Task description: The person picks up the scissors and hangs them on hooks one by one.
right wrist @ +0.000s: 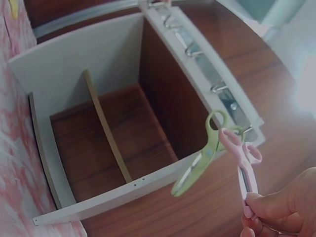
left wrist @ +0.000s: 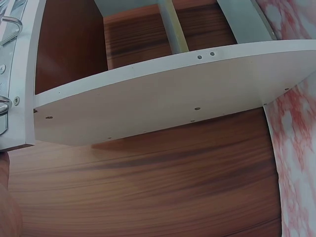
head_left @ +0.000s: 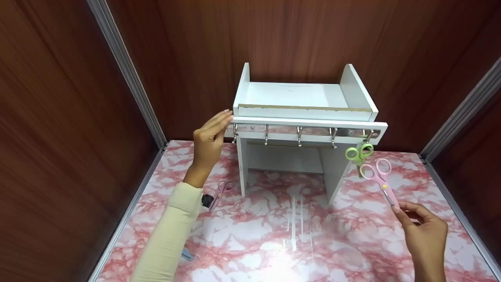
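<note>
Pink scissors (head_left: 377, 178) stand handles-up in my right hand (head_left: 424, 231), which pinches them by the blade end between thumb and fingers. Their handle loops overlap the lower part of a green pair of scissors (head_left: 357, 158) in the head view. Those green scissors hang from the rightmost hook of a metal hook strip (head_left: 282, 130) along the front rail of a white shelf unit (head_left: 303, 114). With its fingers nearly straight, my left hand (head_left: 211, 137) touches the left end of that rail; in the left wrist view only part of it shows.
Purple-pink scissors (head_left: 222, 192) lie on the marbled tabletop (head_left: 242, 231) by my left sleeve, beside a small black object (head_left: 207, 200). A blue item (head_left: 187, 254) is partly behind the sleeve. Brown wood panels (head_left: 297, 35) enclose the table behind and at both sides.
</note>
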`<state>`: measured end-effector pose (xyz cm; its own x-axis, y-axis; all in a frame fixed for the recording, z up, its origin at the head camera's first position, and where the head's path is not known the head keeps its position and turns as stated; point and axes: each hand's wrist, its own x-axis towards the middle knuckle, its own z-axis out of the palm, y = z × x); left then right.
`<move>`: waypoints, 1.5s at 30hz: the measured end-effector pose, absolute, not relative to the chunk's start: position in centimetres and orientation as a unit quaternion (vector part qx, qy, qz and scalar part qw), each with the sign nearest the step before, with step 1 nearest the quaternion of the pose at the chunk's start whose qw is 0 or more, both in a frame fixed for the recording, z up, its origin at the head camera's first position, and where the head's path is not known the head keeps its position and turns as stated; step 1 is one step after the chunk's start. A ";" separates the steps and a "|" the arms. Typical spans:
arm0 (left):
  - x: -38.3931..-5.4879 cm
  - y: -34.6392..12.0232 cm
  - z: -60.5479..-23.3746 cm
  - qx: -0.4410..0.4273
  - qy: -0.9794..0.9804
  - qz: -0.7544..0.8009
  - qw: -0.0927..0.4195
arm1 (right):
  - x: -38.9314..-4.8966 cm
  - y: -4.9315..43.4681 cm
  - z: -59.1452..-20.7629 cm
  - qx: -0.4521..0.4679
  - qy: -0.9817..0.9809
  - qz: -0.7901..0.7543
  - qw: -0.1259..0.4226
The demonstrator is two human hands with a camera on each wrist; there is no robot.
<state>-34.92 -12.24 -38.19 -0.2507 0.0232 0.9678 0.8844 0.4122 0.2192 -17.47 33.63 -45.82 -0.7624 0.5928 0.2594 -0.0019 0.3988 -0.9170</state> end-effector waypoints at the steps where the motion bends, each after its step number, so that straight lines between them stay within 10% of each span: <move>1: -34.9 -12.2 -38.2 -0.339 -0.668 -0.424 0.509 | -17.5 33.6 -45.7 -0.187 -0.786 0.513 0.289; 45: -34.8 -12.3 -38.1 -0.343 -0.671 -0.416 0.509 | -18.7 31.2 -43.1 -0.118 -0.806 0.502 0.292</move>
